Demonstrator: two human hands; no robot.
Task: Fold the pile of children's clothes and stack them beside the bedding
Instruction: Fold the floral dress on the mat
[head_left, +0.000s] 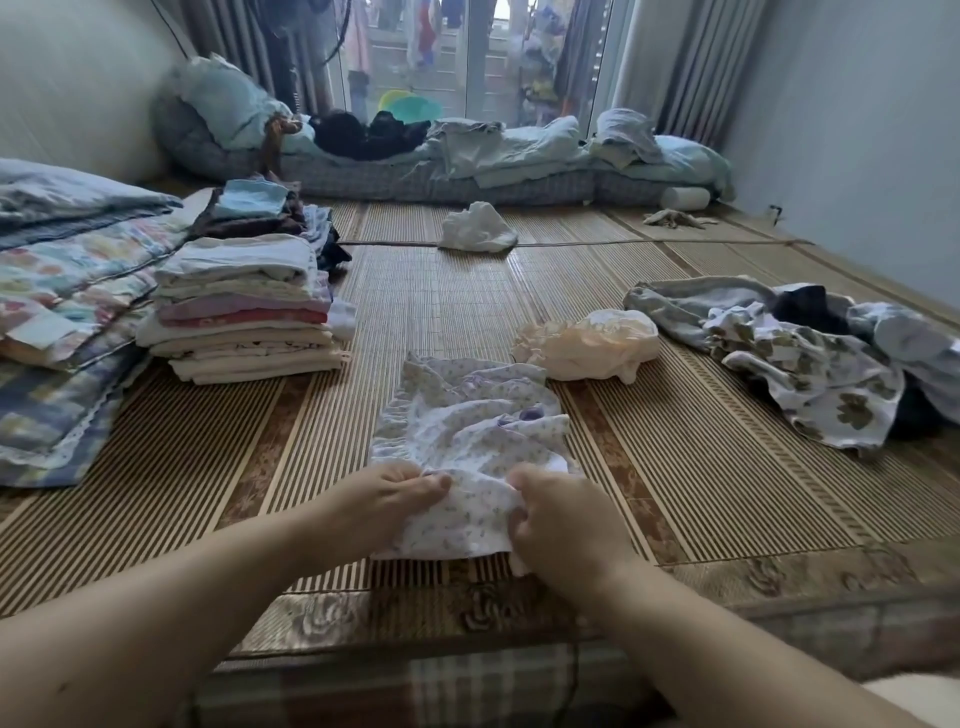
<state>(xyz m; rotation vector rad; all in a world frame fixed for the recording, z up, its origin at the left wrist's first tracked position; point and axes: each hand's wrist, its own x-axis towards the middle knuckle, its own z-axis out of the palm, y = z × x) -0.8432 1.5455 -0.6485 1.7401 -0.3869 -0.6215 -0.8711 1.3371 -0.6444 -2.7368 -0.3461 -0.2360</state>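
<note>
Head view: bamboo mat (467, 291) covers the floor, striped slats with a brown flower-print border along the near edge. Both bare hands work at the near middle of the mat. Left hand (387, 499) pinches the near hem of a small floral garment (467, 431), fingers closed on the cloth. Right hand (563, 525) is clenched around a bunch of the same hem just beside it. The garment is thin white cotton with tiny purple-green sprigs, a ruffled frill down its left side, and lies crumpled, stretching away from the hands.

Open mat lies to the left of the garment up to the folded stack (244, 312), which is squared, many layers, white, cream and pink, and sits against the floral bedding (62, 291) at the left edge. A second, darker folded stack (260, 208) stands behind it.

Just beyond the garment to the right sits a cream frilly piece (587, 340), puffy and bunched. Further right, near the wall, lies the unfolded pile (810, 364): grey knit, a white cloth with olive flower print, dark fabric, all tangled. A bare mat strip separates it from the hands.

Mid-mat, far, is a loose white bundle (478, 228) with clear mat all around. Along the back lies a low mattress (441, 176) with pale blue rumpled quilts below the window.
</note>
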